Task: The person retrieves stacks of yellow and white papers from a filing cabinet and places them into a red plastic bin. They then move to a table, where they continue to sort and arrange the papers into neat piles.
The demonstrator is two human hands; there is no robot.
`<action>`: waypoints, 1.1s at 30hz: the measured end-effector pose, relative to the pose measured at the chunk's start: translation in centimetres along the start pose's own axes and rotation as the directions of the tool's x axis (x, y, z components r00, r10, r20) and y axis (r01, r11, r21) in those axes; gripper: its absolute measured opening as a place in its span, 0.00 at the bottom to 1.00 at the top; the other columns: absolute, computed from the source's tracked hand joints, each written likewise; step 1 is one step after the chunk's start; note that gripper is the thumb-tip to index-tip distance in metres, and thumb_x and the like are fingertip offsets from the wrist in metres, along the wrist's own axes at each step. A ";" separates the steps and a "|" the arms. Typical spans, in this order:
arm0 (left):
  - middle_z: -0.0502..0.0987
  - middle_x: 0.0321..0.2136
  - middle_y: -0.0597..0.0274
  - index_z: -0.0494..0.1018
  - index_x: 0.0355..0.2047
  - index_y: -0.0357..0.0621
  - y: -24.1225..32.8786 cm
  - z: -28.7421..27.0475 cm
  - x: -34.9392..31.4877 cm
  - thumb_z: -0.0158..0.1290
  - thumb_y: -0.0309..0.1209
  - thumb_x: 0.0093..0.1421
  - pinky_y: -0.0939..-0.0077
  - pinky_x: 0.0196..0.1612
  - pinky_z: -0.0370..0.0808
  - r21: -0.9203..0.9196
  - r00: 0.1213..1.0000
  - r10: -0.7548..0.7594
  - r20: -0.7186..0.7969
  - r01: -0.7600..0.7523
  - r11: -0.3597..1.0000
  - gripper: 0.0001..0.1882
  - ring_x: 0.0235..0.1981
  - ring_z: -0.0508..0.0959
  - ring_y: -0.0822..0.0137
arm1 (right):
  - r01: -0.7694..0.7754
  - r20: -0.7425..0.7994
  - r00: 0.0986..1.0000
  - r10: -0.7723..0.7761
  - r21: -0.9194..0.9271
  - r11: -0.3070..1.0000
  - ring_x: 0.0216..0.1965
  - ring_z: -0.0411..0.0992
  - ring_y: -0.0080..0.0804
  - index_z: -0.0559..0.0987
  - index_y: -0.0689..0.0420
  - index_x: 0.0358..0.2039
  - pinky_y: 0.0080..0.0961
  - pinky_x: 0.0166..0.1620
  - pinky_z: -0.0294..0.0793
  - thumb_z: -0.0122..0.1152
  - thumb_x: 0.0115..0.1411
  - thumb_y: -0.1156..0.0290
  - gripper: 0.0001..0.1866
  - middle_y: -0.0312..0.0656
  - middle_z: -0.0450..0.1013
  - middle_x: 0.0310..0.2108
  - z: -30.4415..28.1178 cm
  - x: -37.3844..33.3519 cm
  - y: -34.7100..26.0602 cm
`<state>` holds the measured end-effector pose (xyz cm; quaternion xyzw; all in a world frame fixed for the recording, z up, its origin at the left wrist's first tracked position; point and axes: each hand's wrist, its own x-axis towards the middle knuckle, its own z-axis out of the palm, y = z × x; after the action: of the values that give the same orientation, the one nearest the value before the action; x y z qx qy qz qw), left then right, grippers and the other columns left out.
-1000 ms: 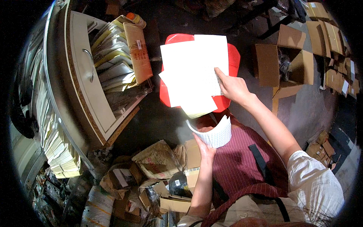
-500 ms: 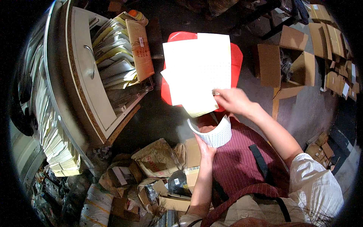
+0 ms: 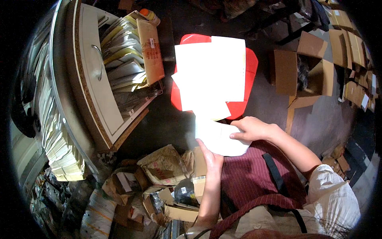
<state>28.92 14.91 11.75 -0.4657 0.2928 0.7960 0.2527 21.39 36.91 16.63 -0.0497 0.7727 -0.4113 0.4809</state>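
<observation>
Over my lap I hold a white paper sheet, tilted, with its lower edge curving down. My left hand grips its lower left edge, the thumb on top. At its right edge my right hand is closed on the paper, the thumb lying over the upper face. Just beyond stands a red stool whose top is mostly covered by several overlapping white sheets. Glare washes out most of what is on the papers. The fingers under the held sheet are hidden.
At left, an open drawer holds a cardboard box packed with papers. An open carton stands on the floor at right, with stacked cardboard behind. Near my left forearm lie a brown sack and other cardboard scraps.
My right hand has left the sheets on the stool and come back to the held paper, gripping its right edge. That paper has opened from a tight curl to a flatter sheet.
</observation>
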 end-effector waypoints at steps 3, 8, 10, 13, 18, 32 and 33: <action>0.61 0.67 0.55 0.53 0.69 0.41 1.8 1.8 0.1 0.41 0.60 0.69 0.58 0.66 0.63 0.071 0.995 0.096 0.016 -0.097 0.993 0.41 0.66 0.63 0.59 | 0.028 -0.150 0.989 -0.010 0.121 0.992 0.44 0.79 0.52 0.67 0.63 0.61 0.42 0.48 0.77 0.55 0.66 0.53 0.31 0.62 0.76 0.44 0.2 0.1 1.0; 0.66 0.61 0.50 0.55 0.66 0.33 4.3 7.1 -1.1 0.52 0.36 0.68 0.62 0.63 0.66 0.187 0.962 0.254 0.101 -0.269 0.945 0.32 0.61 0.69 0.59 | 0.081 -0.256 0.967 0.001 0.311 0.947 0.57 0.70 0.53 0.54 0.61 0.70 0.41 0.59 0.69 0.55 0.66 0.56 0.39 0.64 0.67 0.58 0.0 0.9 0.6; 0.68 0.58 0.49 0.56 0.65 0.31 4.8 9.1 -1.5 0.56 0.29 0.65 0.64 0.61 0.67 0.227 0.956 0.263 0.133 -0.288 0.930 0.32 0.58 0.71 0.59 | 0.131 -0.304 0.953 -0.014 0.368 0.921 0.62 0.66 0.55 0.53 0.62 0.70 0.40 0.63 0.65 0.56 0.65 0.58 0.40 0.64 0.64 0.61 0.5 1.0 0.5; 0.70 0.57 0.48 0.57 0.63 0.29 5.4 9.8 -1.4 0.59 0.26 0.61 0.66 0.59 0.69 0.326 0.943 0.279 0.180 -0.325 0.888 0.33 0.56 0.73 0.59 | 0.181 -0.332 0.942 -0.043 0.399 0.899 0.64 0.64 0.53 0.52 0.62 0.71 0.39 0.65 0.62 0.56 0.66 0.57 0.41 0.63 0.62 0.64 0.8 0.8 0.2; 0.76 0.51 0.49 0.67 0.57 0.28 6.6 10.3 -1.5 0.61 0.27 0.60 0.67 0.57 0.71 0.461 0.939 0.205 0.275 -0.316 0.829 0.28 0.52 0.75 0.61 | 0.249 -0.324 0.946 -0.022 0.681 0.688 0.62 0.67 0.39 0.58 0.64 0.68 0.34 0.63 0.65 0.59 0.65 0.60 0.37 0.52 0.66 0.63 -0.2 -0.4 0.7; 0.75 0.45 0.51 0.69 0.52 0.34 7.0 5.8 5.8 0.57 0.27 0.60 0.71 0.46 0.77 0.928 0.709 0.691 0.140 -0.337 0.157 0.21 0.41 0.78 0.63 | 0.348 -0.584 0.739 0.336 0.758 0.552 0.38 0.75 0.21 0.73 0.67 0.49 0.21 0.42 0.74 0.61 0.63 0.71 0.17 0.42 0.79 0.38 -3.0 5.5 7.0; 0.75 0.45 0.51 0.69 0.52 0.34 6.7 5.0 6.3 0.58 0.28 0.59 0.71 0.46 0.77 0.937 0.685 0.708 0.171 -0.336 0.099 0.22 0.41 0.78 0.62 | 0.347 -0.578 0.746 0.330 0.761 0.548 0.39 0.75 0.22 0.73 0.67 0.49 0.21 0.42 0.74 0.61 0.63 0.72 0.17 0.42 0.79 0.38 -2.9 5.5 7.2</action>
<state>18.64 14.56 9.67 -0.2187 0.8718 0.4241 0.1107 18.47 40.78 8.42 0.3309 0.5972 -0.7185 0.1330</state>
